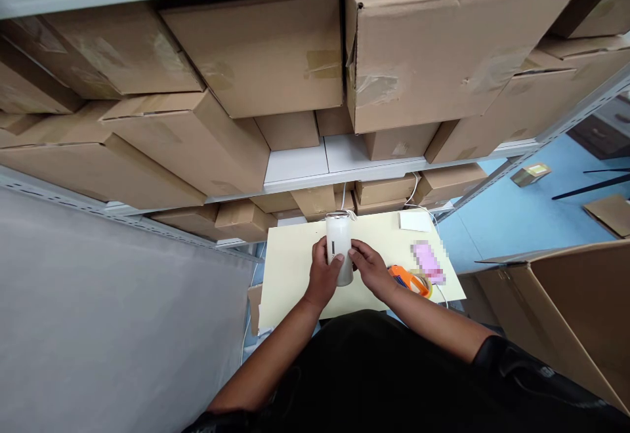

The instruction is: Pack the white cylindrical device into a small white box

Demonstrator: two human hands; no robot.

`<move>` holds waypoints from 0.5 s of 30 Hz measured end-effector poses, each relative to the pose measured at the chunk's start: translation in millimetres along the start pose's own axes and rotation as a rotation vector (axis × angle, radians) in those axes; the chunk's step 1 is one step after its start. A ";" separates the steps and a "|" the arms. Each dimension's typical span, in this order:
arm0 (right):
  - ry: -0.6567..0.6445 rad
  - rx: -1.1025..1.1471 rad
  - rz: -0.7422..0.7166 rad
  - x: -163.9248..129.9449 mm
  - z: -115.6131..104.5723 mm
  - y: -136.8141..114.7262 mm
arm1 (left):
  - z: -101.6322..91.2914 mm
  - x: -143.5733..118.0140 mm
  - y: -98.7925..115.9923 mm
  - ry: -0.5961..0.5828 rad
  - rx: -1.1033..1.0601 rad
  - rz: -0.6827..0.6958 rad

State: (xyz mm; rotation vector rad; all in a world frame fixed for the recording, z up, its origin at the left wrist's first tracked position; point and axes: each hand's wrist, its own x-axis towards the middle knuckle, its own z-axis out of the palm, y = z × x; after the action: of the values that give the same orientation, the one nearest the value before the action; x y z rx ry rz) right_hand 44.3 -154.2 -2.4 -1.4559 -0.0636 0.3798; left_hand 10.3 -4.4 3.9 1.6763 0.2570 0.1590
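Note:
A white cylinder (339,233) with a shiny rim at its top and a small dark mark on its side is held over the table; its exact kind I cannot make out. My left hand (325,272) wraps its left side, the thumb lying across the front. From the right, my right hand (369,265) grips it too, thumb against the side. The fingers behind the cylinder are hidden. Right of my right hand lies an orange tape dispenser (408,280) with a roll of yellowish tape.
A pale yellow table (290,256) bears a white flat box (414,222), a blurred pink item (427,262) and white cables. Shelves of cardboard boxes (266,52) rise in front. At left is a grey wall (118,302); at right, a large open carton (581,302).

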 end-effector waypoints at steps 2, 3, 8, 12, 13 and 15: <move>0.010 0.006 -0.008 -0.3 -0.7 -1.4 | -0.4 1.2 -0.3 0.020 0.042 0.010; 0.010 0.011 -0.019 -0.4 -0.9 -2.5 | -0.5 1.7 0.4 0.017 0.044 0.007; 0.025 0.057 -0.015 0.3 -0.5 -6.9 | 0.6 3.3 7.9 -0.022 -0.065 -0.026; -0.024 0.026 -0.013 1.9 0.7 -5.4 | 3.2 4.4 6.2 0.026 -0.150 -0.001; -0.036 0.016 -0.026 2.1 1.0 -4.9 | 3.5 4.6 4.6 0.033 -0.159 -0.001; -0.029 0.015 -0.038 2.1 1.6 -4.6 | 3.1 4.9 1.4 0.025 -0.149 -0.014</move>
State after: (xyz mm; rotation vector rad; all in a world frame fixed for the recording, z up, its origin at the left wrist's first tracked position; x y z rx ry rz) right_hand 46.8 -152.4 1.9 -1.4321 -0.1113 0.3700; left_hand 15.9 -6.2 4.7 1.5257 0.2686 0.1844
